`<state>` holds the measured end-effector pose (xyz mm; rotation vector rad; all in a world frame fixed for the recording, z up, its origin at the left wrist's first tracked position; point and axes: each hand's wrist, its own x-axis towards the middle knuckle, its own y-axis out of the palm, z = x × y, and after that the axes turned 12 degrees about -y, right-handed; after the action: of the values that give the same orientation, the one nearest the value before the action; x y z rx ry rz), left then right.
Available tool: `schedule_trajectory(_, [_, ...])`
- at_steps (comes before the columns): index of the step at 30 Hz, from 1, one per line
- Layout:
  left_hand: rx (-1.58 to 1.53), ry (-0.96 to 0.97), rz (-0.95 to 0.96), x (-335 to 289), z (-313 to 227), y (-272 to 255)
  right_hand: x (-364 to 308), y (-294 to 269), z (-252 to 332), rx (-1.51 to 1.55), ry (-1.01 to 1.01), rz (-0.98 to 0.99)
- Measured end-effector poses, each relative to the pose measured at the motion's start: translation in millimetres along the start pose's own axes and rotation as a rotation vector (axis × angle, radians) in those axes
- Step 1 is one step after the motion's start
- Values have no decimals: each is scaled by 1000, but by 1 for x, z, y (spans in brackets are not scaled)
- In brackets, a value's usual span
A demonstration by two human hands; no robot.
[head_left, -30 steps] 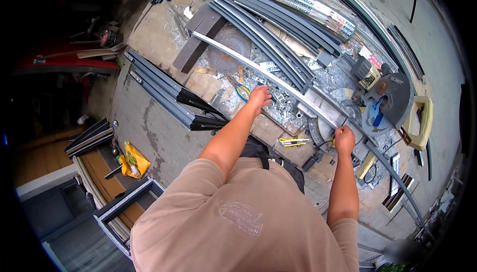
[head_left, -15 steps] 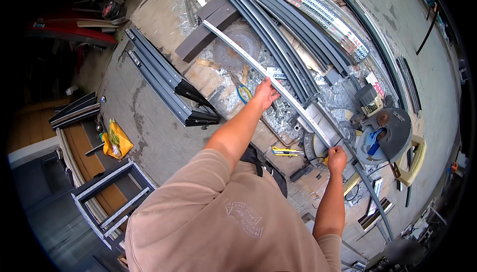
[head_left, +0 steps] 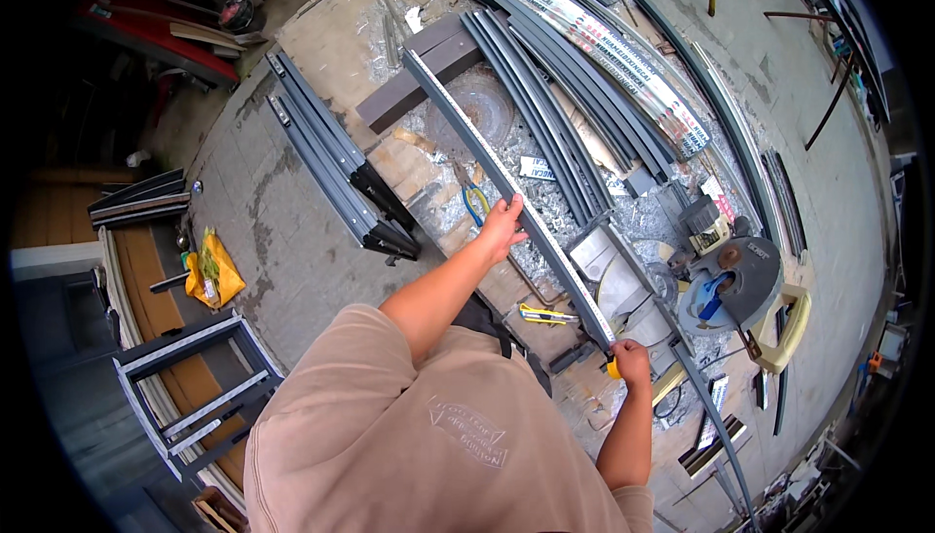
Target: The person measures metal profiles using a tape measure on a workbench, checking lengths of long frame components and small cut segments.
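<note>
A long dark-grey metal profile [head_left: 466, 126] lies slantwise in front of me, with the pale blade of a tape measure [head_left: 614, 368] stretched along it. My left hand [head_left: 503, 228] is closed around the profile's near edge at mid-length. At the near right end, my right hand [head_left: 632, 362] closes on the yellow tape measure case, mostly hidden by the fingers. Pliers [head_left: 475, 204] with blue and yellow handles lie left of the profile. A yellow utility knife [head_left: 547, 315] rests between my hands, on the near side.
Just beyond the profile's right end stands a mitre saw [head_left: 732, 290] with a grey guard and cream handle. Bundles of grey profiles [head_left: 545, 110] cover the table's far side. More profiles [head_left: 336, 168] stick out at left. Brown blocks [head_left: 390, 100] sit by the profile's far end.
The profile and tape measure have come nearer me, off the saw's base, and the profile's dark side now shows. Both hands moved along, keeping their hold; the right hand dropped lower.
</note>
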<state>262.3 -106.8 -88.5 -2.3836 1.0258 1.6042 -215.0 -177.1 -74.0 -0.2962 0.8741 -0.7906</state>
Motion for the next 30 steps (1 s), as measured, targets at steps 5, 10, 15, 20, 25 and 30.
schedule_trajectory(5, [46,9,-2,-28,20,3,-31,-3,-26,150,109,166])
schedule_trajectory(10, [43,25,27,-45,30,7,-62,-5,-35,261,128,188])
schedule_trajectory(15, [-76,98,52,-62,19,3,-85,-27,0,138,-23,56])
schedule_trajectory(20, [-110,154,139,-86,-6,-1,-112,-70,66,-12,-57,-33])
schedule_trajectory(25, [-201,196,217,-110,-21,5,-145,-109,123,-221,-138,-118])
schedule_trajectory(30, [-240,221,221,-134,-24,16,-166,-128,137,-247,-203,-156])
